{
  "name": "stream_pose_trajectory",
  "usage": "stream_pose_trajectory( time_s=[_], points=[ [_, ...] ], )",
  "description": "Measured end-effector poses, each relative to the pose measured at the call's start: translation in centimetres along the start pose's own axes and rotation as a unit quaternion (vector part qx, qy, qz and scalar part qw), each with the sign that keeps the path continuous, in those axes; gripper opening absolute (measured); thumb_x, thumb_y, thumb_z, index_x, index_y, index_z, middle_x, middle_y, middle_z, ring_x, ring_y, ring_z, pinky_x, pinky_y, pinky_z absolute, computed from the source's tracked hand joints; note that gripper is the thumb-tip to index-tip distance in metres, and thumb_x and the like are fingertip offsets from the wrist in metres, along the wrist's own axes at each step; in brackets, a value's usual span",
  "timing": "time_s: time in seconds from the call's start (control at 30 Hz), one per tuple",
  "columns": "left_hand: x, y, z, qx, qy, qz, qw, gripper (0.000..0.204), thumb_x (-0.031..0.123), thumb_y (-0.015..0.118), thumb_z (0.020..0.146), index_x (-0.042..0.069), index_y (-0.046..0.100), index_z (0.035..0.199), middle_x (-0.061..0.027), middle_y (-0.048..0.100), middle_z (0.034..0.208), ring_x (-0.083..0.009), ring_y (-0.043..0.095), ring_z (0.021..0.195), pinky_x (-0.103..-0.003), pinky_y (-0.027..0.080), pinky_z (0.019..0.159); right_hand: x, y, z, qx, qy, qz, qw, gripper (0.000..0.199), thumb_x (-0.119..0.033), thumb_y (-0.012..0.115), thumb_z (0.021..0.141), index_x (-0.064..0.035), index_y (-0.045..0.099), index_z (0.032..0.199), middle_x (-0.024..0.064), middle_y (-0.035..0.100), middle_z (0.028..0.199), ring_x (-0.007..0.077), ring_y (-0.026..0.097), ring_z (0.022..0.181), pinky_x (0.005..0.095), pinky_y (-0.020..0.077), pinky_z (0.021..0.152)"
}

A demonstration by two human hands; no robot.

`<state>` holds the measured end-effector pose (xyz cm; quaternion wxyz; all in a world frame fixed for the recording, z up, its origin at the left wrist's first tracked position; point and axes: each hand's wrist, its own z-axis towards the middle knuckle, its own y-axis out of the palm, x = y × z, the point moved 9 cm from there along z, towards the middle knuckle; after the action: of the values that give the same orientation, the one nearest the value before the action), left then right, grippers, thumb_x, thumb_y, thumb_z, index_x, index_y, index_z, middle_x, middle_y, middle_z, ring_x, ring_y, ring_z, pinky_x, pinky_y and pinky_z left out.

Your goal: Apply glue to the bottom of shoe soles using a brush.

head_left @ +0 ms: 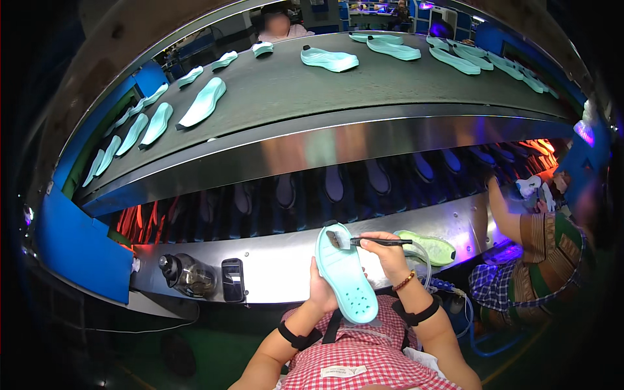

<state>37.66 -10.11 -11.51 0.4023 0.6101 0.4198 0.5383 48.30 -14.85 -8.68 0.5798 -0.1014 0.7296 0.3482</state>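
Observation:
A light turquoise shoe sole (344, 276) is held up in front of my body, tilted, with holes at its near end and a black piece at its far tip. My left hand (321, 289) is closed around its left edge. In my right hand (387, 257) is a brush (387, 242) with a black handle, gripped between the fingers. Its dark-tipped bristles touch the sole's upper surface near the far end. A clear hose runs from the handle end down to the right. Beside my right hand, a pale green sole (434, 249) lies on the metal ledge (273, 260).
Ahead, a dark conveyor belt (260, 97) carries several turquoise soles (330, 60). Beneath it, dark soles (334, 184) line a lower level with red-orange glow at both ends. A bottle (188, 275) and phone (233, 280) sit left. A co-worker's arm (506, 211) reaches in at right.

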Motion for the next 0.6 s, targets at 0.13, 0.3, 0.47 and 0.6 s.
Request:
stream_pose_trajectory(
  time_s=[0.13,0.3,0.47,0.6],
  points=[
    [0.5,-3.0,0.8,0.141,0.08,0.018,0.987,0.076,0.065,0.011,0.083,0.008,0.034,0.128,-0.0138,0.047,0.121,-0.0294,0.047,0.109,-0.044,0.038,0.093,-1.3,3.1,-0.5,-0.036,-0.064,-0.154,0.985,0.019,-0.005,0.065,0.074,0.0017,0.063,0.091,0.0079,0.064,0.087,0.0106,0.059,0.079,0.0227,0.0479,0.069],
    [3.4,-3.8,0.3,0.202,0.13,0.047,0.97,0.073,0.063,0.012,0.083,0.008,0.039,0.124,-0.0139,0.049,0.115,-0.0287,0.049,0.105,-0.042,0.04,0.09,-3.8,5.9,-5.1,-0.166,-0.149,-0.389,0.894,0.024,-0.011,0.068,0.068,-0.005,0.067,0.091,0.0136,0.062,0.077,0.0197,0.059,0.07,0.0273,0.0452,0.064],
    [4.4,-3.3,-0.4,0.132,0.104,0.068,0.983,0.083,0.07,0.01,0.078,0.006,0.042,0.121,-0.0166,0.056,0.103,-0.0324,0.057,0.088,-0.045,0.047,0.08,-2.2,4.6,-6.9,-0.303,0.02,-0.34,0.89,0.024,-0.014,0.068,0.07,-0.0069,0.066,0.093,0.0111,0.063,0.079,0.0171,0.06,0.07,0.0268,0.0463,0.063],
    [2.2,1.8,0.0,-0.016,0.065,0.055,0.996,0.078,0.065,0.012,0.081,0.007,0.041,0.123,-0.014,0.053,0.111,-0.0284,0.055,0.097,-0.043,0.046,0.084,-5.9,3.7,-3.3,-0.121,-0.102,-0.193,0.968,0.019,-0.006,0.065,0.074,-0.0033,0.064,0.092,0.0075,0.063,0.083,0.0107,0.058,0.071,0.0223,0.046,0.063]
  ],
)
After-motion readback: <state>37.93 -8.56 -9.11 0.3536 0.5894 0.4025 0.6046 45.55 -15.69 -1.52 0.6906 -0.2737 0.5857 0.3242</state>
